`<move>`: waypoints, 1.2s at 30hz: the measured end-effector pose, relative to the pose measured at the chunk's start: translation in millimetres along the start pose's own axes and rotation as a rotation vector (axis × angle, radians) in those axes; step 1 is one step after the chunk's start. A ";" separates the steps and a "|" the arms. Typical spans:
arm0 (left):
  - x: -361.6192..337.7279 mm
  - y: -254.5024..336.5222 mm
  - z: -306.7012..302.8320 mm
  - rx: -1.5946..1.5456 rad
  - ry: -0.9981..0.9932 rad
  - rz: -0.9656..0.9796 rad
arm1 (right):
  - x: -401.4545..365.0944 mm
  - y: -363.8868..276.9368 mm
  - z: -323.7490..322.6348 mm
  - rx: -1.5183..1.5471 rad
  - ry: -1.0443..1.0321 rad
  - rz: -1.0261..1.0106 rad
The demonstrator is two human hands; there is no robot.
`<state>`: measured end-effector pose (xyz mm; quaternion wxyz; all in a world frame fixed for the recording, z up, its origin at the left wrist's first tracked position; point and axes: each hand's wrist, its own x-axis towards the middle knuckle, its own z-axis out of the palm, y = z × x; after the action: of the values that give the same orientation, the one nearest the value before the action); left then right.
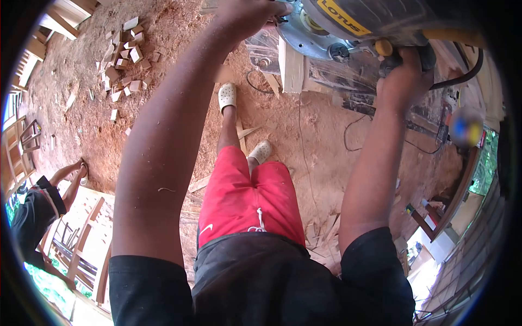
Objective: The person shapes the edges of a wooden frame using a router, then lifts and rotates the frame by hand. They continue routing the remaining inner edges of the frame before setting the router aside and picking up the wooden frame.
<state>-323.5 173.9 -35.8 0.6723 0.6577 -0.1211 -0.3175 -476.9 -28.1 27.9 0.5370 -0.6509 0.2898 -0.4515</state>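
Observation:
At the top right stands a large power saw (348,16) with a yellow LOTUS label and a round metal base. My right hand (406,68) is wrapped round its dark handle, beside a yellow knob. At the top centre my left hand (255,13) reaches to the left edge of the metal base (304,41); its fingers are bent against something there that I cannot make out. A pale wooden piece (293,68) sticks out from under the base, towards me. The blade is hidden from view.
A pile of cut wood blocks (122,60) lies on the dusty ground at upper left. Another person (38,212) is at the far left, near wooden frames (81,250). Thin cables (348,136) run below the dark bench (359,81).

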 end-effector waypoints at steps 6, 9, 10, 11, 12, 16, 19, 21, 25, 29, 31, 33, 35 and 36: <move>10.0 2.7 -3.6 0.162 0.046 0.058 | 12.3 5.1 6.2 0.032 -0.016 0.015; 17.2 3.2 -6.4 0.236 0.044 0.055 | 12.1 1.9 11.9 0.021 0.022 0.029; 19.9 2.5 -6.8 0.199 0.031 0.060 | 13.6 1.9 13.6 0.030 0.022 0.029; 22.2 1.9 -6.9 0.163 0.018 0.066 | 15.4 1.7 15.5 0.040 0.023 0.030; 24.3 1.8 -6.9 0.127 0.005 0.072 | 17.2 1.0 17.3 0.027 0.022 0.028; 31.6 2.6 -1.8 0.011 0.024 0.073 | 27.6 3.6 20.6 0.026 -0.026 0.029; 37.0 8.3 -2.1 0.050 0.049 0.067 | 37.6 9.2 22.8 0.048 -0.072 0.009; 40.5 11.8 -2.5 0.063 0.049 0.088 | 44.1 14.0 25.3 0.075 -0.087 -0.009; 46.8 18.6 -3.3 0.079 0.077 0.099 | 59.0 24.9 31.4 0.127 -0.106 -0.020; 55.5 20.7 -3.9 0.009 0.068 0.216 | 64.0 21.5 40.8 0.156 -0.111 -0.005; 61.0 20.6 -7.1 0.047 0.069 0.213 | 67.3 20.2 44.9 0.174 -0.134 -0.013; 65.6 19.8 -7.9 0.057 0.086 0.177 | 72.0 24.0 45.2 0.182 -0.158 -0.013; 70.3 20.1 -11.1 0.181 0.117 0.127 | 79.2 32.4 41.0 0.180 -0.183 -0.003; 71.2 22.3 -11.8 0.244 0.133 0.101 | 80.0 32.3 42.3 0.173 -0.171 -0.001</move>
<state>-255.9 140.2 -33.8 0.6089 0.7473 -0.1470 -0.2219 -401.4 -86.9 18.4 0.6137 -0.6386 0.2027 -0.4178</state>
